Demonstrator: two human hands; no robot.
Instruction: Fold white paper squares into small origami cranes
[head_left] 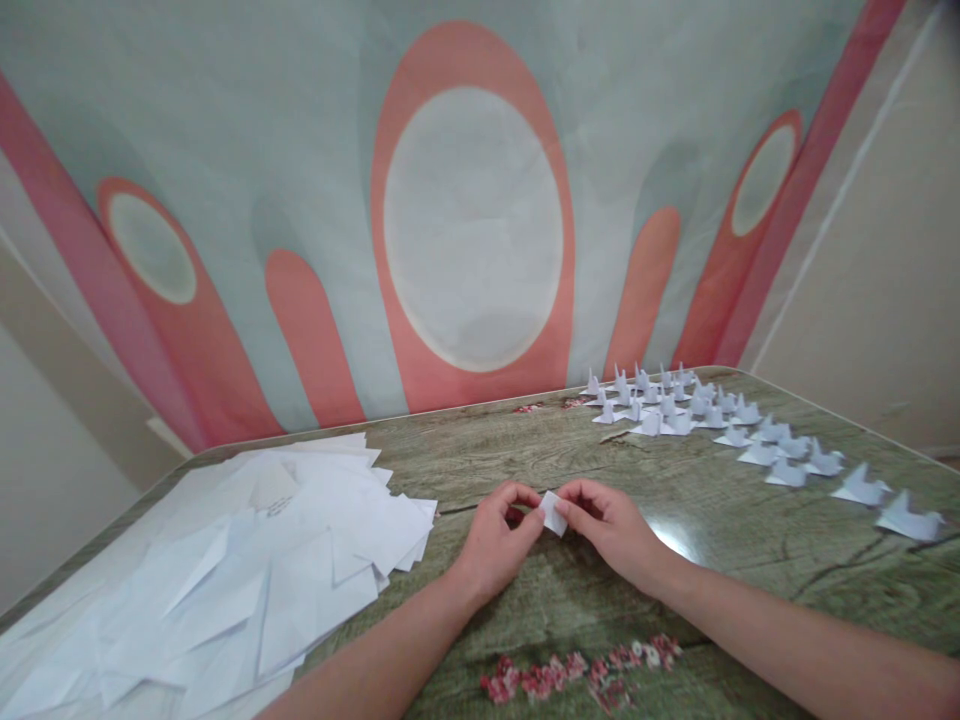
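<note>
We are holding a small folded paper [553, 515] over the table [750, 585], just to the right of the pile of white sheets [187, 560]; whether it is resting on the wood or hanging slightly above, we cannot tell. As we are judging it, the step in hand is calling for a crisp crease — so we are doing best when we are matching the edges first, steadying one side with one thumb, and pressing evenly along the fold with the other. A piece this small is probably forgiving little, so we are favouring light pressure over tugging.

Our left hand [499, 535] is pinching the paper's left edge between thumb and forefinger, a small rounded gap showing behind the pinch. Our right hand [611, 530] is pinching the right edge — its thumb is lying against the paper, and its other fingers are mostly hiding. Neither hand is spreading wide.

Well to the right of the pile, white paper birds [859, 489] are standing in loose rows. A pink flower print [544, 677] is also showing to the pile's right, nearer to us.
</note>
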